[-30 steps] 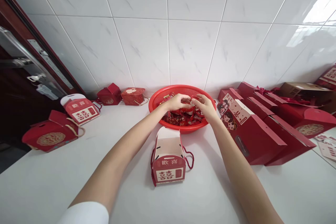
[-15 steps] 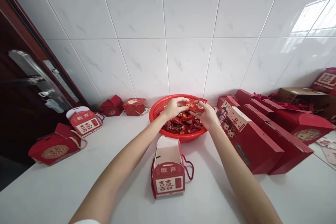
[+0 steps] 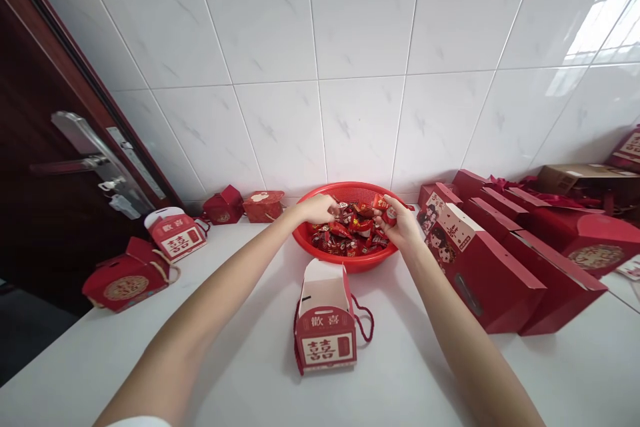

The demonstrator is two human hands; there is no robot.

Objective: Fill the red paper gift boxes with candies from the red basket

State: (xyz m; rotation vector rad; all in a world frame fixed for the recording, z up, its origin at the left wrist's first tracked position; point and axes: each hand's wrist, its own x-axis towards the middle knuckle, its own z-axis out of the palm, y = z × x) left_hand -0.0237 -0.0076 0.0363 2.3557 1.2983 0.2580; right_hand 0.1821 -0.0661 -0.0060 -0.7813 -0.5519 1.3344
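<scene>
A red plastic basket [image 3: 327, 258] heaped with red-wrapped candies [image 3: 357, 227] stands against the wall. Over its left side is my left hand [image 3: 319, 209], fingers bent down and together at the candies; what they hold, if anything, is hidden. At the basket's right side my right hand [image 3: 403, 223] pinches a red-wrapped candy [image 3: 381, 203] between thumb and fingers. In front of the basket, between my forearms, an open-topped red and white gift box [image 3: 327, 340] with a dark red cord handle stands upright on the white tabletop [image 3: 260, 360].
Several small red gift boxes [image 3: 176, 232] stand at the left, near a dark door with a metal handle [image 3: 95, 153]. Large red gift bags [image 3: 480, 273] stand in rows at the right, with a cardboard box [image 3: 575, 177] behind. A tiled wall [image 3: 360, 127] closes the back.
My left hand has moved left, off the candy both hands were at, and down toward the basket's left side. My right hand keeps that candy. The view has shifted slightly.
</scene>
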